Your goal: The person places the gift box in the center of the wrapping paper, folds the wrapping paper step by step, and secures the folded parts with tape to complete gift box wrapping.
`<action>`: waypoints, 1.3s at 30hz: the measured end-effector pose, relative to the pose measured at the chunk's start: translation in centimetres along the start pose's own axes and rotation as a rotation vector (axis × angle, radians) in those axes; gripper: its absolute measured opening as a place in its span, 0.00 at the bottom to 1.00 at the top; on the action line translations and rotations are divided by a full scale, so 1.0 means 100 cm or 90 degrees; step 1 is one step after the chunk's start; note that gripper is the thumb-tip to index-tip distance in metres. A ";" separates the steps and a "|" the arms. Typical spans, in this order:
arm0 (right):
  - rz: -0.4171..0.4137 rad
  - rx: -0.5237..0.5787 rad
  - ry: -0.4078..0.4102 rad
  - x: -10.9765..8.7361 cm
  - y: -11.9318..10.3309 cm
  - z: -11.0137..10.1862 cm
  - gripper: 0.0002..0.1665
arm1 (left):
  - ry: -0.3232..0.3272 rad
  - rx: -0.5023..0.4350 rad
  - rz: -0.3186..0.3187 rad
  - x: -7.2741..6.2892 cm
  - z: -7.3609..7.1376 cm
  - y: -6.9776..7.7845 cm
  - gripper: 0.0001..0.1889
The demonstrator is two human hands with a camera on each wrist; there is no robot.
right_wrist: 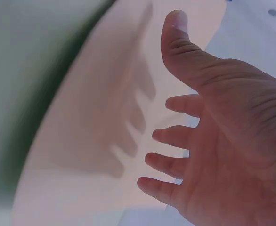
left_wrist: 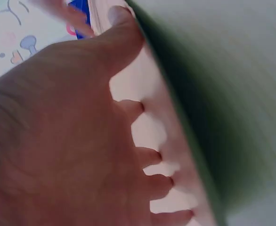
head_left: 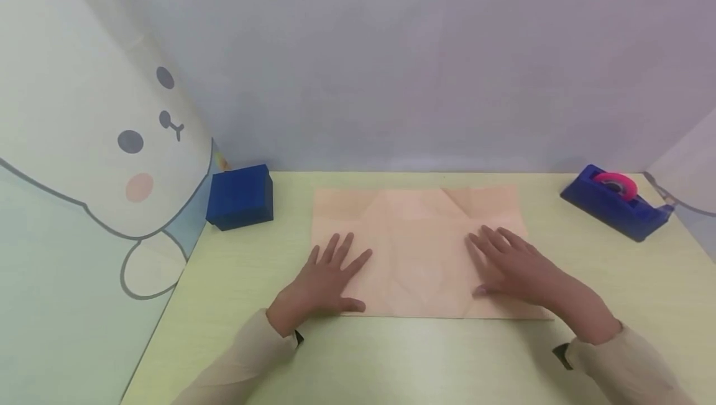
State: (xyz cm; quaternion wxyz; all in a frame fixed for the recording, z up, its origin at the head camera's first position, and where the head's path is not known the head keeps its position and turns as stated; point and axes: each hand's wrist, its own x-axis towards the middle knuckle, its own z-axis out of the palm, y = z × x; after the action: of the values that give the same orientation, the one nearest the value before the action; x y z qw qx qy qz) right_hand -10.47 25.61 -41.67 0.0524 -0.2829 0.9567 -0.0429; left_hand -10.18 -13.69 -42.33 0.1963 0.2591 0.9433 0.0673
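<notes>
A creased sheet of pale orange paper (head_left: 419,250) lies on the table, with fold lines across it and a small darker patch near its top right. My left hand (head_left: 327,281) rests on its left part, fingers spread and straight; the left wrist view shows the fingertips touching the paper (left_wrist: 152,89). Over the right part is my right hand (head_left: 517,268), fingers extended. In the right wrist view that hand (right_wrist: 213,141) hovers just above the paper (right_wrist: 95,122), casting a finger-shaped shadow on it. Neither hand grips anything.
A dark blue box (head_left: 240,197) stands at the table's back left. At the back right is a blue tape dispenser (head_left: 615,206) with a pink roll (head_left: 618,184). Behind the light yellow table (head_left: 391,361) rises a pale wall (head_left: 391,63); a cartoon-printed panel (head_left: 100,144) is at left.
</notes>
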 end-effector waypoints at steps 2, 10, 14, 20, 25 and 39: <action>-0.029 0.009 0.002 0.016 -0.012 -0.007 0.62 | -0.001 0.001 -0.007 -0.003 -0.001 0.006 0.50; -0.001 0.139 -0.134 0.074 -0.037 -0.004 0.65 | 0.003 -0.022 -0.025 -0.009 -0.002 0.018 0.51; 0.007 0.162 -0.154 0.077 -0.021 -0.001 0.68 | 0.009 -0.024 -0.021 -0.009 0.000 0.018 0.51; 0.035 0.176 -0.165 0.069 0.016 -0.007 0.73 | 0.008 -0.022 -0.034 -0.013 -0.006 0.020 0.51; 0.063 0.168 -0.176 0.060 0.040 -0.009 0.74 | -0.017 0.003 -0.029 -0.014 -0.015 0.017 0.55; 0.084 0.197 -0.190 0.059 0.041 -0.009 0.75 | -0.041 0.052 0.082 0.059 -0.054 -0.005 0.57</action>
State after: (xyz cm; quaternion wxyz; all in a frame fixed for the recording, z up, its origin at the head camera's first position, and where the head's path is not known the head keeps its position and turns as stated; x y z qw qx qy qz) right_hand -17.68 25.86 -41.70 0.2385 -0.2116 0.9369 -0.1431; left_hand -17.28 -11.22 -39.48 0.2108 0.3293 0.9198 0.0332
